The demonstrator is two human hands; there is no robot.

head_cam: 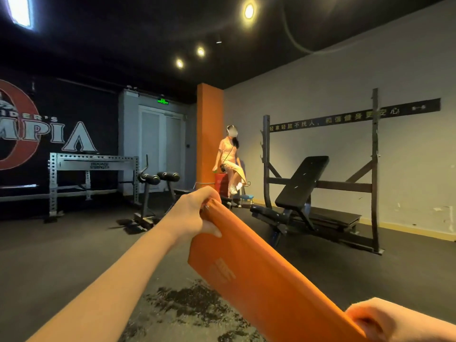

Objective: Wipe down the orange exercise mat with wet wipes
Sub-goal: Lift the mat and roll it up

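While left hand [195, 215] and right hand [394, 322] grip mat [259, 267], stained floor [192, 304], bench [303, 183]

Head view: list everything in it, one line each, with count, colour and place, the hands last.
orange mat: one, orange, held off the floor between both hands.
bench: one, black, inclined, inside the rack.
rack: one, dark, against the grey wall at right.
silver frame: one, silver, by the dark wall at left.
roller-pad machine: one, black, centre-left.
pillar: one, orange, centre back.
person: one, light clothes, beside the pillar.
spotlights: three, warm yellow, on the ceiling.
dark patch: one, blackish, floor below the mat.
left hand: one, grips the mat's far end.
right hand: one, grips the mat's near end.
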